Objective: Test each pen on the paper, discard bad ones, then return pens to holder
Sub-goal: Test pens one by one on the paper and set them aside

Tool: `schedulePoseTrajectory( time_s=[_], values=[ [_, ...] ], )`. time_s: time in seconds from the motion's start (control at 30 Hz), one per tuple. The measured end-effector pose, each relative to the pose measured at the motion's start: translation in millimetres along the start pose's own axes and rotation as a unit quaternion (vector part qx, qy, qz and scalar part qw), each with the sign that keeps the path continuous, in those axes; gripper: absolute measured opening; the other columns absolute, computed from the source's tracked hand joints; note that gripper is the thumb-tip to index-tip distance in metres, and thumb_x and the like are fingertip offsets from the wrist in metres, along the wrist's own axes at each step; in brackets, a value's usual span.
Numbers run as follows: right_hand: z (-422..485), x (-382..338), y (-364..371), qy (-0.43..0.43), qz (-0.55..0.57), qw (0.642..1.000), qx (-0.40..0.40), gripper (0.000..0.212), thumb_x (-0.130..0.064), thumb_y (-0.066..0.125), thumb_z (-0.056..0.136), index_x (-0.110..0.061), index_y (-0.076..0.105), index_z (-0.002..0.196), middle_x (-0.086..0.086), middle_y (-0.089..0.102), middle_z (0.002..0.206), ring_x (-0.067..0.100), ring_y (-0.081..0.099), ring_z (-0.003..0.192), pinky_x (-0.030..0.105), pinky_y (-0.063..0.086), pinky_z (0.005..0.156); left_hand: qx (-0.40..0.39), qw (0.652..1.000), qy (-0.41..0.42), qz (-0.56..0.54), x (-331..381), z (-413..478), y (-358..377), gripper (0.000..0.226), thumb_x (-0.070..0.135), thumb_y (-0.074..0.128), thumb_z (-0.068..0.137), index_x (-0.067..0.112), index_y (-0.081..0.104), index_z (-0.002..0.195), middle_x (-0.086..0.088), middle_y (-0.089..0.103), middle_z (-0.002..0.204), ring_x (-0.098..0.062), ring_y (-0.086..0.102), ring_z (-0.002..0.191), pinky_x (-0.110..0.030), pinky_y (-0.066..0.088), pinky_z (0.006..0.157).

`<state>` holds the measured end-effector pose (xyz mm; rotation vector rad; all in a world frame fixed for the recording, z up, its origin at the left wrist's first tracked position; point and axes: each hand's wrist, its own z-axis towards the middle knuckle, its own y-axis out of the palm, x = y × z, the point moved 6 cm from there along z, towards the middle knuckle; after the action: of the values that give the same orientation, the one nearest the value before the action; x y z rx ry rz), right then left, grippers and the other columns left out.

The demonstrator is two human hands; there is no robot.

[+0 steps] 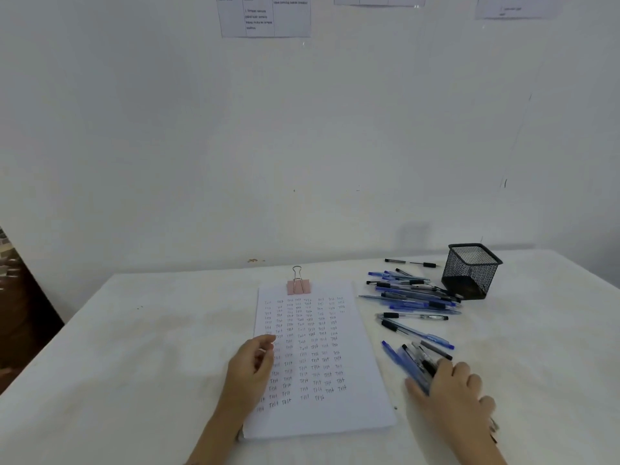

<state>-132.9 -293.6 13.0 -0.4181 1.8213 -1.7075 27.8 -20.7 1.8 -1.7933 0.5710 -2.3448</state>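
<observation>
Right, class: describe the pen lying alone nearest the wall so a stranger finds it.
Find the black mesh holder at the far right. Just left of it, nearest the wall, lies the lone pen. Unlike the pen pile in front, it touches no other pen.

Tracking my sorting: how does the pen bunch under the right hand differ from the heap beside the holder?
The bunch is smaller, the heap larger. The right hand holds the bunch; no hand touches the heap. The bunch lies in front, the heap back by the holder. Both mix blue and black pens.
</observation>
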Motion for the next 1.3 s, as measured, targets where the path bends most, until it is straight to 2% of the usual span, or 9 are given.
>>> schedulePoseTrajectory(
  time_s=[0.17, 0.27, 0.43, 0.63, 0.73, 0.83, 1.03, 1.13, 1.3],
  values=[
    [-8.2, 3.5, 0.1, -0.024, 0.033, 0.999, 0.021, 0.030, -0.051, 0.033, 0.087, -0.025, 0.039, 0.101, -0.004, 0.042, 0.099, 0.015, 0.045, 0.094, 0.030, 0.045, 0.080, -0.001, 1.000, 0.012, 0.000, 0.0, -0.4, 0.1, 0.023, 0.005, 0.053, 0.089, 0.024, 0.060, 0.101, 0.000, 0.062, 0.089, -0.006, 0.055, 0.076, -0.011, 0.044, 0.062],
    [-17.1, 9.0, 1.7, -0.046, 0.019, 0.999, 0.000, 0.035, -0.051, 0.032, 0.092, -0.024, 0.037, 0.113, -0.003, 0.042, 0.108, 0.014, 0.047, 0.103, 0.026, 0.045, 0.082, -0.008, 1.000, 0.017, -0.002, -0.1, -1.0, 1.9, 0.024, 0.003, 0.053, 0.089, 0.023, 0.060, 0.102, 0.002, 0.061, 0.092, -0.010, 0.054, 0.089, -0.009, 0.045, 0.066],
    [-20.6, 16.1, 5.1, -0.054, 0.048, 0.996, -0.058, 0.048, -0.051, 0.031, 0.095, -0.021, 0.027, 0.132, 0.001, 0.038, 0.126, 0.019, 0.044, 0.116, 0.028, 0.041, 0.090, -0.004, 1.000, 0.028, 0.011, -0.8, 0.2, 1.9, 0.025, 0.001, 0.054, 0.088, 0.023, 0.061, 0.098, 0.002, 0.062, 0.092, -0.009, 0.054, 0.082, -0.009, 0.045, 0.066],
    [5.0, 25.1, 4.0, -0.029, 0.103, 0.993, -0.053, 0.037, -0.018, 0.036, 0.096, -0.007, 0.037, 0.131, 0.015, 0.040, 0.122, 0.034, 0.041, 0.113, 0.037, 0.037, 0.090, -0.006, 0.999, 0.036, 0.020, -1.7, 0.3, 1.9, 0.029, 0.001, 0.055, 0.087, 0.030, 0.059, 0.094, 0.004, 0.062, 0.091, -0.008, 0.055, 0.080, -0.009, 0.044, 0.065],
    [5.0, 13.0, 2.9, -0.033, 0.076, 0.993, -0.080, 0.042, -0.036, 0.033, 0.098, -0.012, 0.036, 0.131, 0.010, 0.039, 0.124, 0.029, 0.041, 0.115, 0.036, 0.038, 0.091, -0.009, 0.999, 0.041, 0.028, -1.8, 0.4, 1.6, 0.028, 0.002, 0.055, 0.088, 0.029, 0.059, 0.095, 0.004, 0.062, 0.092, -0.008, 0.055, 0.082, -0.009, 0.044, 0.066],
    [1.2, -2.8, 1.3, -0.050, 0.036, 0.996, -0.068, 0.059, -0.058, 0.032, 0.091, -0.018, 0.030, 0.136, 0.004, 0.037, 0.126, 0.024, 0.040, 0.118, 0.034, 0.038, 0.094, -0.008, 0.999, 0.041, 0.030, -1.1, 0.5, 1.4, 0.025, 0.003, 0.054, 0.088, 0.026, 0.059, 0.097, 0.006, 0.061, 0.093, -0.005, 0.054, 0.082, -0.008, 0.044, 0.067],
    [10.1, -22.2, 8.7, -0.110, 0.025, 0.992, -0.054, 0.061, -0.055, 0.032, 0.089, -0.044, 0.008, 0.144, 0.003, 0.029, 0.136, 0.023, 0.035, 0.122, 0.034, 0.040, 0.087, -0.007, 0.998, 0.040, 0.045, 0.3, 0.9, 0.6, 0.022, 0.006, 0.053, 0.089, 0.024, 0.060, 0.099, 0.007, 0.060, 0.093, 0.000, 0.054, 0.080, -0.006, 0.043, 0.067],
    [18.9, -28.2, 11.5, -0.129, 0.000, 0.989, -0.069, 0.052, -0.053, 0.030, 0.092, -0.049, 0.013, 0.141, 0.003, 0.027, 0.137, 0.026, 0.035, 0.124, 0.036, 0.041, 0.086, -0.008, 0.998, 0.037, 0.050, 1.6, 0.0, 1.2, 0.020, 0.007, 0.053, 0.089, 0.023, 0.060, 0.100, 0.006, 0.060, 0.092, -0.007, 0.056, 0.078, -0.006, 0.043, 0.067],
    [18.8, -27.4, 11.0, -0.136, 0.007, 0.989, -0.061, 0.036, -0.050, 0.030, 0.093, -0.039, 0.035, 0.127, 0.003, 0.030, 0.134, 0.025, 0.039, 0.118, 0.037, 0.043, 0.083, -0.004, 0.997, 0.038, 0.069, 2.7, -0.2, 0.7, 0.019, 0.008, 0.053, 0.090, 0.021, 0.061, 0.101, 0.005, 0.059, 0.091, -0.007, 0.056, 0.080, -0.005, 0.042, 0.066]
  ],
)
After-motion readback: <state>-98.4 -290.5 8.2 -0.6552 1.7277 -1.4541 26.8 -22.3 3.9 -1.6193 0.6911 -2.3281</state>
